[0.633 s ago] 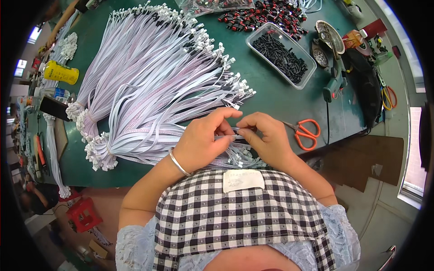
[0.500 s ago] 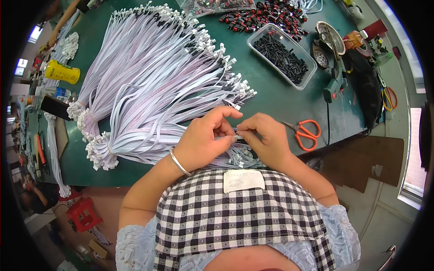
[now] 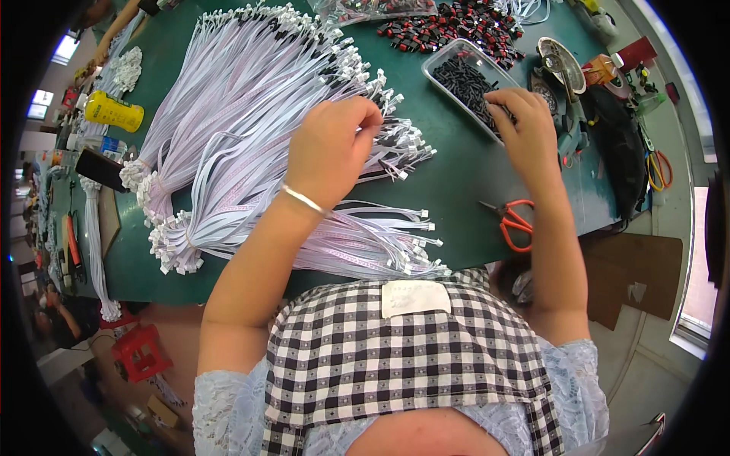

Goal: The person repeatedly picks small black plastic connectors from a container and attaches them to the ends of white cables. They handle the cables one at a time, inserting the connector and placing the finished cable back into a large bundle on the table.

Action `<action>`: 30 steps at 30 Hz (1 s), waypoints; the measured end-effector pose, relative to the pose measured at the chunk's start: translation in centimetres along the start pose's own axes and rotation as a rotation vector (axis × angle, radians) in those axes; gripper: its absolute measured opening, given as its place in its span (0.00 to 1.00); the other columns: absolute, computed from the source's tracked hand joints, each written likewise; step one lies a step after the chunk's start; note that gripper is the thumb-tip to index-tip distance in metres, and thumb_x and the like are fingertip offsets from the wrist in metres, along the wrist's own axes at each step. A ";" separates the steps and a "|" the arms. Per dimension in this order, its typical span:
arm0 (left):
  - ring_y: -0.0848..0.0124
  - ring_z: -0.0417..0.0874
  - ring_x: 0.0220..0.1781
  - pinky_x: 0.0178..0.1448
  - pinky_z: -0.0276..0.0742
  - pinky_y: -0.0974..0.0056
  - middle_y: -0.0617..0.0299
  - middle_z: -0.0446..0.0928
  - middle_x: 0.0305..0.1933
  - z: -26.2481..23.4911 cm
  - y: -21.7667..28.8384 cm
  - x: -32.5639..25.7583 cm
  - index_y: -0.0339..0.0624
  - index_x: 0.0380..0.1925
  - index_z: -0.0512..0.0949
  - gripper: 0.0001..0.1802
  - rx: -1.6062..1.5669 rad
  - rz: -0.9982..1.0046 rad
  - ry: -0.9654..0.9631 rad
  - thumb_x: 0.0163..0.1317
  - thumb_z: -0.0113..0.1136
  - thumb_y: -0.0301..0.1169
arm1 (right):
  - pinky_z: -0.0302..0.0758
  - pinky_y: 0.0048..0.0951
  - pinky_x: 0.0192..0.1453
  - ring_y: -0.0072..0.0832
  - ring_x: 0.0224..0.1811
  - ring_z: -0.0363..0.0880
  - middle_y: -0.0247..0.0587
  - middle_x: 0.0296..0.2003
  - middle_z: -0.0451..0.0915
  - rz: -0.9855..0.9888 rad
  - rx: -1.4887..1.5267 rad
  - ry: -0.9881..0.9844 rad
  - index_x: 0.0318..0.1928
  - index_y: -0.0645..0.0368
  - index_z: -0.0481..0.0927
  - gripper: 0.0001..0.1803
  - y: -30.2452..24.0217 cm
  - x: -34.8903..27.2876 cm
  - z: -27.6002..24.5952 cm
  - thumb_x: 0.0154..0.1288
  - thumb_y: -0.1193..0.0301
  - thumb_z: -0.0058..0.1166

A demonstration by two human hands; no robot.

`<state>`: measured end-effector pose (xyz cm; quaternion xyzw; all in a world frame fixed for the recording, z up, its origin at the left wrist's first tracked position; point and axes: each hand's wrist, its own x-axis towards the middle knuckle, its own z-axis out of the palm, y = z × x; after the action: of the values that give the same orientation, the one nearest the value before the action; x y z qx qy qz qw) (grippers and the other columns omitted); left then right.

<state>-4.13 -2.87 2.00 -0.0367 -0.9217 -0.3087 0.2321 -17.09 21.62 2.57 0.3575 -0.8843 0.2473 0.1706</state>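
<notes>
Both hands left the lap: left hand (image 3: 331, 148) pinched a ribbon cable (image 3: 251, 114), right hand (image 3: 525, 129) dug into the parts tray (image 3: 445, 64), grip hidden.

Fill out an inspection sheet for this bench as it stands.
Surface: green table, crowded.
Job's things: fanned white ribbon cables; clear tray of black parts.
Clutter: orange scissors, yellow bottle, red-and-black parts pile.
Grippers: left hand pinching cable ends; right hand reaching into the tray.
Cables: bundled at one end, connectors spread.
Surroundings: red stool, cardboard on floor.
</notes>
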 end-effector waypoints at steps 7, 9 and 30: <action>0.58 0.78 0.38 0.43 0.72 0.58 0.57 0.79 0.32 0.3 0.2 -1.1 0.40 0.32 0.78 0.06 0.042 0.061 -0.039 0.53 0.61 0.23 | 0.68 0.40 0.53 0.37 0.49 0.75 0.37 0.40 0.81 0.012 -0.342 -0.363 0.40 0.52 0.83 0.10 2.3 1.0 1.2 0.57 0.68 0.59; 0.58 0.78 0.38 0.43 0.72 0.58 0.58 0.79 0.33 -0.5 0.9 -1.4 0.40 0.32 0.78 0.06 0.038 0.124 -0.016 0.53 0.61 0.23 | 0.69 0.41 0.51 0.38 0.47 0.76 0.39 0.38 0.81 -0.010 -0.322 -0.348 0.40 0.53 0.83 0.09 3.1 1.0 1.7 0.58 0.68 0.58; 0.57 0.75 0.48 0.54 0.65 0.55 0.59 0.76 0.44 -2.7 0.0 -3.4 0.46 0.54 0.71 0.32 0.298 0.021 -0.234 0.46 0.69 0.33 | 0.71 0.40 0.46 0.39 0.42 0.77 0.39 0.35 0.80 -0.154 0.033 -0.054 0.37 0.56 0.80 0.11 -0.3 0.4 1.2 0.55 0.66 0.61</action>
<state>-0.02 -4.15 2.39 -0.0471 -0.9774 -0.1600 0.1296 -17.29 20.59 1.84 0.4339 -0.8542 0.2382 0.1592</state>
